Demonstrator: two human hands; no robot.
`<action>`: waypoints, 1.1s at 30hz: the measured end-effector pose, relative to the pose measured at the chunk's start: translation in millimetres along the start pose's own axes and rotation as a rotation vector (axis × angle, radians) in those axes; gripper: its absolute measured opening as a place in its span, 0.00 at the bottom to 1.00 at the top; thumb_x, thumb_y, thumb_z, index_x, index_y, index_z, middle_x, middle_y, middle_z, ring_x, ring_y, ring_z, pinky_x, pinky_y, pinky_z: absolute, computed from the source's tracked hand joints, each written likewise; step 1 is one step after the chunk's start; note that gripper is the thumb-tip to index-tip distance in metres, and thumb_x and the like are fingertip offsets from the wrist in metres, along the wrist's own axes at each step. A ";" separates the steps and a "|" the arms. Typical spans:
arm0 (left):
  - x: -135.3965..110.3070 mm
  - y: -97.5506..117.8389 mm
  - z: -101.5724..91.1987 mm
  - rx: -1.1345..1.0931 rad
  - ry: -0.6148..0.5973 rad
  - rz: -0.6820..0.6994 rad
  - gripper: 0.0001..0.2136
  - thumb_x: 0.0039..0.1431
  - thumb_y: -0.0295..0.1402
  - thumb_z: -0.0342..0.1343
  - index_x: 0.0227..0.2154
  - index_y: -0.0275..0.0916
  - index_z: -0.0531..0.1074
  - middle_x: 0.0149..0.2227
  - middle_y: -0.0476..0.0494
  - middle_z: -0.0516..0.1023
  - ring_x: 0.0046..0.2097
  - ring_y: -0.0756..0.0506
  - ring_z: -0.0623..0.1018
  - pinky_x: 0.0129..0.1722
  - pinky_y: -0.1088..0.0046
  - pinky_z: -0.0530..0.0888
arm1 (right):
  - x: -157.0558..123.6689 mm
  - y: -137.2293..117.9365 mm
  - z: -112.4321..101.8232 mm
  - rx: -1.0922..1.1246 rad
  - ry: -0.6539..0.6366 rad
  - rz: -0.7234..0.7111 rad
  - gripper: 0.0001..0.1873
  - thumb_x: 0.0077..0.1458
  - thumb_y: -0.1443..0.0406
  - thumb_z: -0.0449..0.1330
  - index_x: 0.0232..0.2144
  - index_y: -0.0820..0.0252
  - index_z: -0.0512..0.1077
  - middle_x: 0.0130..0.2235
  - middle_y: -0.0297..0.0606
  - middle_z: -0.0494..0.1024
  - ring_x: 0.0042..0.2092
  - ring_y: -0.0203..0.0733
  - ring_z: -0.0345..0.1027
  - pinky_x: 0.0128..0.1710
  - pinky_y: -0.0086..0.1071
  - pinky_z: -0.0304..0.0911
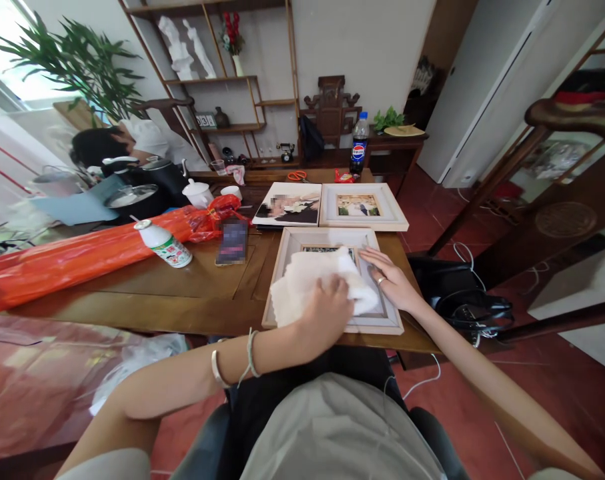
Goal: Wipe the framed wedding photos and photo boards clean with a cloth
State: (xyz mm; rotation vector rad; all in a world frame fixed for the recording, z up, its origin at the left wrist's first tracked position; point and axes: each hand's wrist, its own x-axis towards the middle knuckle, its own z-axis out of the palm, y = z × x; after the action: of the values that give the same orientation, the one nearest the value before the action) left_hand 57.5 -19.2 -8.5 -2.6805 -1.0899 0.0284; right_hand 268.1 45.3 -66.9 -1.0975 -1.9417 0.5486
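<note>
A white cloth [307,275] lies bunched over a pale picture frame [269,313] at the table's front edge. My left hand [329,310] presses down on the cloth, fingers curled into it. On the frame's right side rests my right hand [389,277], its fingers stretched out and a ring on one of them. The cloth covers most of the picture inside; only a dark strip shows at its top. Behind it lie a second frame [401,217] with a photo of people and a large photo print [287,207].
Left of the frame are a phone [231,243], a white bottle [165,245] and a long red plastic-wrapped bundle [92,250]. Orange-handled scissors [297,176] and a cola bottle [359,147] stand farther back. Another person [147,137] leans at the far left. A black bag [457,300] sits at right.
</note>
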 end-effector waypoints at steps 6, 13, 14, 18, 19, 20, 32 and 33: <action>-4.3 -49.0 7.0 0.053 -0.040 -0.168 0.12 0.60 0.27 0.51 0.43 0.37 0.76 0.53 0.30 0.73 0.57 0.33 0.70 0.50 0.54 0.70 | 0.3 3.0 1.0 0.002 -0.007 -0.018 0.23 0.59 0.69 0.50 0.55 0.49 0.70 0.59 0.37 0.70 0.65 0.47 0.55 0.65 0.55 0.50; -44.4 -12.2 -22.3 -0.149 -0.019 0.140 0.11 0.63 0.34 0.51 0.45 0.42 0.75 0.60 0.38 0.66 0.62 0.39 0.65 0.57 0.58 0.65 | 0.1 2.5 1.2 -0.009 -0.002 -0.018 0.24 0.58 0.70 0.49 0.55 0.50 0.70 0.59 0.38 0.69 0.65 0.47 0.55 0.65 0.55 0.48; -46.6 -7.4 -22.4 -0.168 -0.005 0.162 0.11 0.63 0.35 0.52 0.45 0.42 0.75 0.61 0.38 0.66 0.63 0.39 0.64 0.58 0.58 0.65 | 0.1 2.0 0.9 -0.008 -0.003 -0.015 0.24 0.58 0.70 0.49 0.55 0.49 0.70 0.60 0.37 0.69 0.65 0.47 0.55 0.65 0.55 0.48; -35.0 -14.0 -4.2 -0.166 0.020 0.105 0.11 0.63 0.33 0.52 0.46 0.43 0.75 0.63 0.39 0.63 0.64 0.39 0.62 0.59 0.55 0.64 | 0.1 1.5 -0.4 -0.004 -0.011 -0.014 0.24 0.58 0.70 0.50 0.54 0.48 0.70 0.59 0.37 0.69 0.64 0.47 0.55 0.65 0.56 0.49; -28.2 -21.0 2.2 -0.150 0.018 0.071 0.11 0.63 0.33 0.52 0.46 0.43 0.75 0.64 0.40 0.61 0.64 0.38 0.62 0.60 0.53 0.64 | 0.2 1.8 -0.5 -0.005 -0.012 -0.016 0.24 0.58 0.70 0.50 0.54 0.48 0.70 0.59 0.37 0.70 0.64 0.48 0.56 0.65 0.56 0.49; -20.4 -28.9 7.9 -0.130 0.014 0.036 0.11 0.63 0.32 0.53 0.46 0.43 0.75 0.65 0.40 0.59 0.65 0.37 0.61 0.60 0.52 0.63 | 0.2 2.2 -0.5 -0.005 -0.012 -0.018 0.24 0.58 0.70 0.50 0.54 0.49 0.70 0.59 0.37 0.70 0.64 0.48 0.56 0.64 0.56 0.49; 52.5 -68.9 17.0 -0.078 0.031 0.019 0.12 0.65 0.29 0.48 0.46 0.37 0.75 0.66 0.38 0.56 0.66 0.36 0.57 0.61 0.51 0.61 | -1.0 3.8 0.2 -0.012 0.003 -0.021 0.25 0.57 0.71 0.50 0.54 0.49 0.70 0.59 0.38 0.70 0.64 0.48 0.56 0.64 0.56 0.50; 46.6 -63.1 13.8 -0.078 0.005 0.027 0.12 0.65 0.29 0.49 0.45 0.37 0.75 0.65 0.38 0.58 0.65 0.36 0.60 0.60 0.52 0.62 | -1.2 3.6 0.3 -0.013 0.003 -0.021 0.25 0.57 0.71 0.50 0.54 0.49 0.70 0.59 0.39 0.70 0.64 0.48 0.56 0.64 0.56 0.50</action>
State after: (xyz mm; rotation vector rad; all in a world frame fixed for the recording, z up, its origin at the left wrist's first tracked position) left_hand 46.3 59.5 -3.6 -2.7624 -1.0748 -0.0167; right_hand 269.9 46.2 -70.1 -1.0844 -1.9543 0.5236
